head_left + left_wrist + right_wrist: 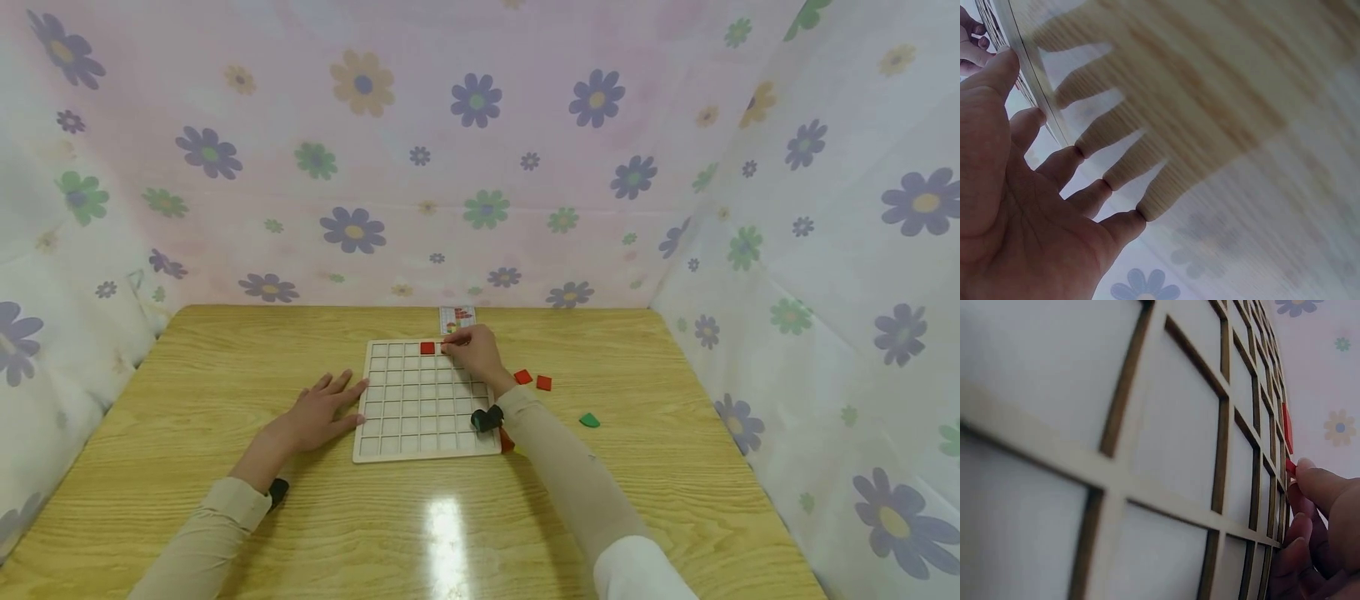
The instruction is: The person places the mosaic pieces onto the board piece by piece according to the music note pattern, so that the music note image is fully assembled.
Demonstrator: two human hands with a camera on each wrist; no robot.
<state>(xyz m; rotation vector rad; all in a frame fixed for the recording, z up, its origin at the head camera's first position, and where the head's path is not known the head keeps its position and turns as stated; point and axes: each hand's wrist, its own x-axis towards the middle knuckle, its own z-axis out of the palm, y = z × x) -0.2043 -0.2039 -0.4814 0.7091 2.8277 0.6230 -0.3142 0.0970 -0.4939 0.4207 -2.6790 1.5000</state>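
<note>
A wooden grid board [362, 442] with square compartments lies on the table. My right hand [477, 352] reaches over its far edge and pinches a small red tile [1290, 467] between thumb and fingertips, at the compartment just right of another red square tile [427, 348] that sits in the far row. The held tile is mostly hidden by the fingers in the head view. My left hand [318, 414] lies spread at the board's left side, its thumb and index fingertip touching the edge; in the left wrist view its fingertips [1138, 219] rest on the tabletop.
Behind the board is a printed pattern card [457, 318]. To the right lie two red tiles [522, 377], a green quarter-round piece [589, 420], and a red piece [507, 442] partly under the right forearm. Flowered cloth walls [480, 167] enclose the table [660, 500].
</note>
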